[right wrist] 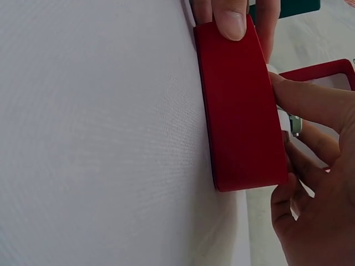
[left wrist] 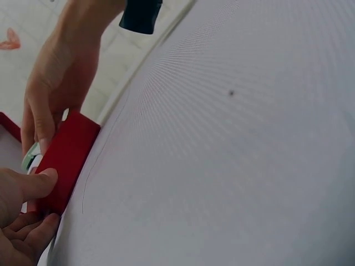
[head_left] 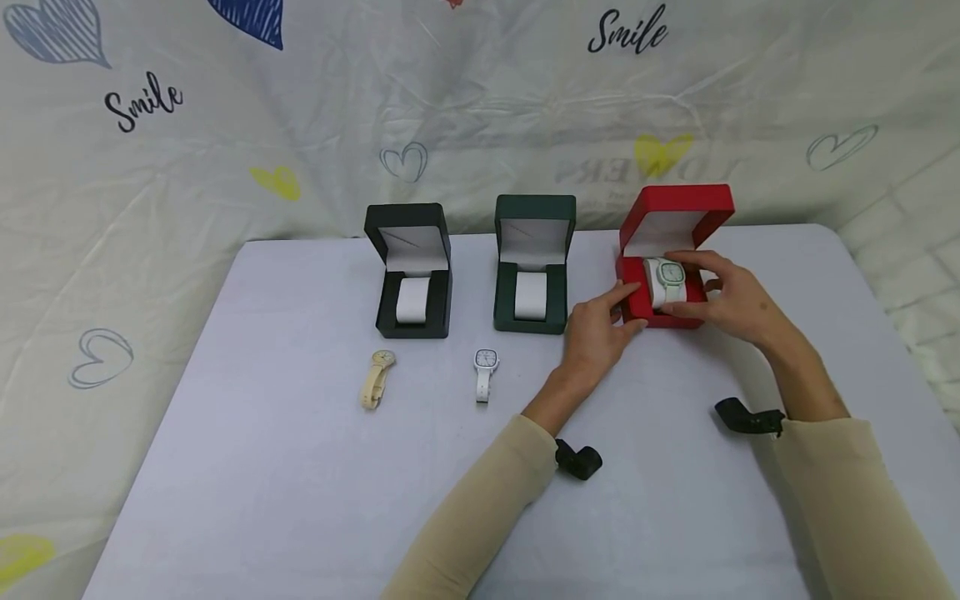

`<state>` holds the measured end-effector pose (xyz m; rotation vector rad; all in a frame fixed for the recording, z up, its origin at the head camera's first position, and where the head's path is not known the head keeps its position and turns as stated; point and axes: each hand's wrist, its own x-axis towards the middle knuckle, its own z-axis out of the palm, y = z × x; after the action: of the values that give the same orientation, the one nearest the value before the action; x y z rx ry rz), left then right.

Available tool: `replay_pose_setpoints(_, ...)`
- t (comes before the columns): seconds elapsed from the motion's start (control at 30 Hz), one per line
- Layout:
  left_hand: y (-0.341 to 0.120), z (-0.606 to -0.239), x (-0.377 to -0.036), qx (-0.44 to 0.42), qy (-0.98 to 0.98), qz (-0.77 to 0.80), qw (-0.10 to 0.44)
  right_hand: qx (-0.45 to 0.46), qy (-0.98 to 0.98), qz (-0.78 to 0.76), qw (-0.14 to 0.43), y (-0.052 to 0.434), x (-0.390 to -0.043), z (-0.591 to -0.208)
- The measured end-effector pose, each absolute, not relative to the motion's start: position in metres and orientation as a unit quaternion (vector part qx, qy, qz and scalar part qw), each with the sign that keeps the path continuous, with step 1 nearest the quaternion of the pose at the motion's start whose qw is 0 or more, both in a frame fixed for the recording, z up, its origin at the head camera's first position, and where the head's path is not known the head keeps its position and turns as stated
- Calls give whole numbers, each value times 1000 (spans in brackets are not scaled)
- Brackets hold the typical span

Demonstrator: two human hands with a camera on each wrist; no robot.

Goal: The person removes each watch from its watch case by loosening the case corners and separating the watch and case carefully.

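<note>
Your right grip (head_left: 723, 296) pinching watch (head_left: 667, 277) in red box (head_left: 643, 304), left grip (head_left: 600, 321) thumb pressing its front edge, open counter (head_left: 300, 467) leftward.

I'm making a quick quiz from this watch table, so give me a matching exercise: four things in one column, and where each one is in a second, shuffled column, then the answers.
Things:
1. red box
2. beige watch
3. white watch
4. black box

Places or states:
A. lies on the table in front of the green box
B. farthest left of the three boxes, holding only a white cushion
C. touched by both hands, a watch on its cushion
D. lies on the table in front of the black box

Pairs: 1-C, 2-D, 3-A, 4-B
</note>
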<state>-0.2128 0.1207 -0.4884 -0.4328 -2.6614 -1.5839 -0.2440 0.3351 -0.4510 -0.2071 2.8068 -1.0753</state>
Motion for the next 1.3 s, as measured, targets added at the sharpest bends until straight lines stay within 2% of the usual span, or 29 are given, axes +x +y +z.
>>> replay_pose_setpoints(0.37, 121, -488, -213, -141, -850, -507, 14, -63, 928, -359, 73, 335, -245, -451)
replay_pose_setpoints(0.73, 121, -486, -212, -140, -852, -504, 14, -60, 930, -359, 51, 331, -244, -450)
replay_pose_setpoints(1.3, 120, -488, -213, -141, -848, -511, 7, -79, 920, -382, -36, 324, -236, -457)
